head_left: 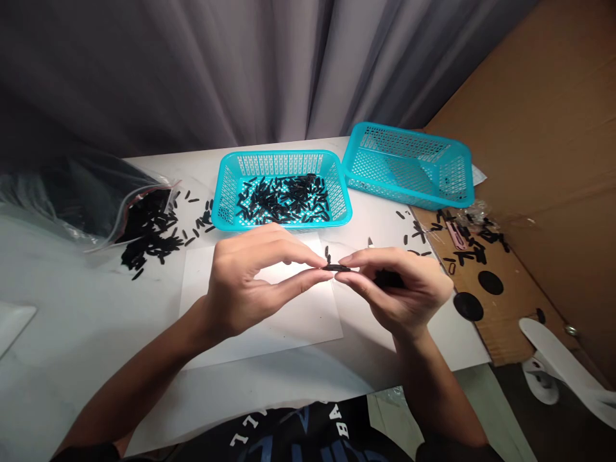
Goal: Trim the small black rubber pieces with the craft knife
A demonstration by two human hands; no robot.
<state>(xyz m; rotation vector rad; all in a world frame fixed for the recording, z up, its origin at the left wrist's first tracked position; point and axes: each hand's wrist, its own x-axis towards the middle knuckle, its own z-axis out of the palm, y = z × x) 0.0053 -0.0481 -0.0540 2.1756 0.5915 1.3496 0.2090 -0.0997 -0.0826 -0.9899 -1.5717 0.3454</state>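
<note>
The left hand (248,279) and right hand (409,279) pinch a black piece (338,267) above the white table (86,314). A grey curtain (216,70) hangs behind.

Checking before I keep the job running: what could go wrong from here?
The small black piece is pinched between the fingertips of the left hand and the right hand, so a slight slip might drop it.
The clear bag lies open with loose black pieces spilled at its mouth; a bump from the left arm could scatter more.
</note>
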